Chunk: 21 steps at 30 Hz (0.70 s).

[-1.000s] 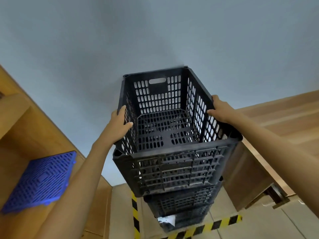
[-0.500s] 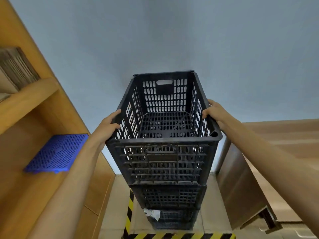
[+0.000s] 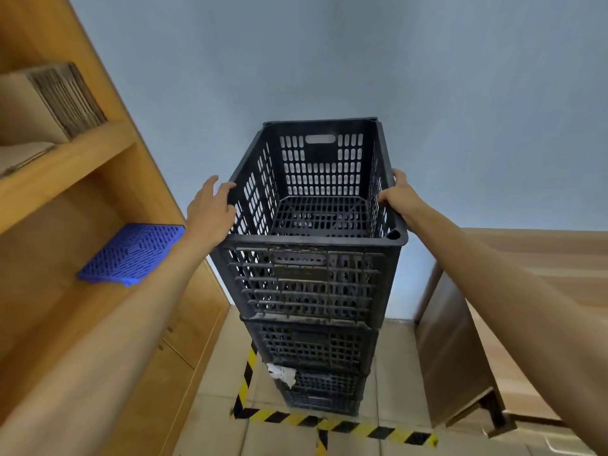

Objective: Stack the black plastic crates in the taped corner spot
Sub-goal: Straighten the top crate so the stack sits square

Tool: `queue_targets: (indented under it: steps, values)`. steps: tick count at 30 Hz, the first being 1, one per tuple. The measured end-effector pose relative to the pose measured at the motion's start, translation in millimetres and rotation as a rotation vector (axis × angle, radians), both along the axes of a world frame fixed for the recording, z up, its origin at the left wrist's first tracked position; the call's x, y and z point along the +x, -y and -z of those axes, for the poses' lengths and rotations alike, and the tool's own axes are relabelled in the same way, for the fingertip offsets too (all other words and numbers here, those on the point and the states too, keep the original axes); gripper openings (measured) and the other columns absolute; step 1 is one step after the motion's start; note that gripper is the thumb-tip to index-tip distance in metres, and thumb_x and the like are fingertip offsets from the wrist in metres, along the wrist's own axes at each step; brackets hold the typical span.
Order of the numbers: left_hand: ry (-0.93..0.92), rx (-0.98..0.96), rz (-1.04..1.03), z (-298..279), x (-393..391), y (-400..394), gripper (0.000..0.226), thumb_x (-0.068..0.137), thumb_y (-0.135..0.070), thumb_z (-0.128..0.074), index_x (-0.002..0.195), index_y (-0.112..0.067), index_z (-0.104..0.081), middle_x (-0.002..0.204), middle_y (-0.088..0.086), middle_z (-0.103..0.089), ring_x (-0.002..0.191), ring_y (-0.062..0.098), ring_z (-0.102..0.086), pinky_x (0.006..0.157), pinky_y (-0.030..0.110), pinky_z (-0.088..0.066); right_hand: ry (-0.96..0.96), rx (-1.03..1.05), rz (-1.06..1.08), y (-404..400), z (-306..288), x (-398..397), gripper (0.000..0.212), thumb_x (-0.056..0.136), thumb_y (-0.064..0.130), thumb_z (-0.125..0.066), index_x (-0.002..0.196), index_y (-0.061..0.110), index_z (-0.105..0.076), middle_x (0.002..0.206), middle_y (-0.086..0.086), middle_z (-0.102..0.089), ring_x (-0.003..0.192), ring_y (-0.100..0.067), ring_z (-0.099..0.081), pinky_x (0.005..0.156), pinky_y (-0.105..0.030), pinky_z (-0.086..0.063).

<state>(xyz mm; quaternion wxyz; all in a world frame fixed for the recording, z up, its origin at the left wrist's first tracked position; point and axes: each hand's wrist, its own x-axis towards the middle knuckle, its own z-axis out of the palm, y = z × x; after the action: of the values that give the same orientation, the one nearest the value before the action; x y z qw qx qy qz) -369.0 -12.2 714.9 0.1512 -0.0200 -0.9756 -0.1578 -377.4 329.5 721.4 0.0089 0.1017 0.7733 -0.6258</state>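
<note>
Three black slotted plastic crates stand stacked against the blue-grey wall, inside the yellow-and-black floor tape. The top crate sits square on the middle crate, which rests on the bottom crate; a white paper scrap clings to the bottom crate. My left hand lies against the top crate's left rim with its fingers spread and lifted. My right hand is wrapped over the right rim.
A wooden shelf unit runs close along the left, holding a blue plastic grid panel and flat cardboard. A wooden cabinet stands just right of the stack. Tiled floor lies in front of the tape.
The top crate came down level onto the stack. My left hand's fingers have loosened and spread off the rim. The right hand still holds its side.
</note>
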Motion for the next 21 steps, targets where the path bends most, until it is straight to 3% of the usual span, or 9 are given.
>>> queue_targets:
  steps: [3,6,9,14,17,21]
  values:
    - [-0.164,-0.027,0.223,-6,34,-47,0.034,0.101,-0.024,-0.041,0.132,-0.018,-0.055,0.142,0.004,-0.050,0.130,0.021,-0.047,0.108,0.038,-0.036,-0.127,0.086,-0.044,-8,9,8,0.067,0.090,0.002,-0.048,0.148,0.021,-0.021,0.138,-0.013,-0.042,0.113,-0.029,-0.056,0.092,-0.046,-0.053]
    - [-0.062,-0.041,0.436,0,68,-115,0.039,0.104,-0.036,-0.032,0.101,-0.020,-0.067,0.094,-0.006,-0.069,0.087,0.011,-0.063,0.092,0.031,-0.048,-0.284,0.200,-0.072,-10,17,30,0.055,0.093,0.016,-0.052,0.144,0.026,-0.034,0.151,0.001,-0.030,0.135,-0.016,-0.036,0.113,-0.043,-0.035]
    - [-0.211,-0.190,0.337,26,76,-158,0.053,0.102,-0.049,-0.025,0.081,-0.026,-0.069,0.072,-0.010,-0.069,0.070,0.010,-0.062,0.086,0.033,-0.043,-0.330,0.212,-0.224,-8,22,46,0.043,0.095,0.010,-0.046,0.134,0.027,-0.052,0.153,0.009,-0.029,0.138,-0.004,-0.027,0.113,-0.029,-0.026]
    - [-0.475,-0.123,0.182,38,71,-171,0.051,0.099,-0.033,-0.049,0.049,-0.021,-0.055,0.045,-0.006,-0.054,0.046,0.013,-0.047,0.064,0.032,-0.036,-0.289,0.122,-0.172,-2,24,49,0.058,0.082,-0.011,-0.039,0.124,0.022,-0.061,0.152,0.011,-0.028,0.140,-0.009,-0.025,0.107,-0.024,-0.033]
    - [-0.527,-0.122,0.207,40,70,-163,0.052,0.098,-0.031,-0.050,0.048,-0.021,-0.049,0.043,-0.006,-0.050,0.045,0.014,-0.044,0.069,0.033,-0.038,-0.306,0.032,-0.091,10,25,55,0.061,0.078,-0.013,-0.038,0.121,0.024,-0.061,0.152,0.012,-0.028,0.141,-0.008,-0.025,0.107,-0.025,-0.035]
    - [-0.605,-0.083,0.227,44,73,-143,0.050,0.097,-0.027,-0.050,0.048,-0.020,-0.045,0.043,-0.006,-0.046,0.045,0.015,-0.043,0.077,0.037,-0.041,-0.324,0.034,-0.092,26,29,66,0.057,0.080,-0.013,-0.038,0.119,0.022,-0.061,0.150,0.013,-0.028,0.141,-0.002,-0.021,0.109,-0.018,-0.022]
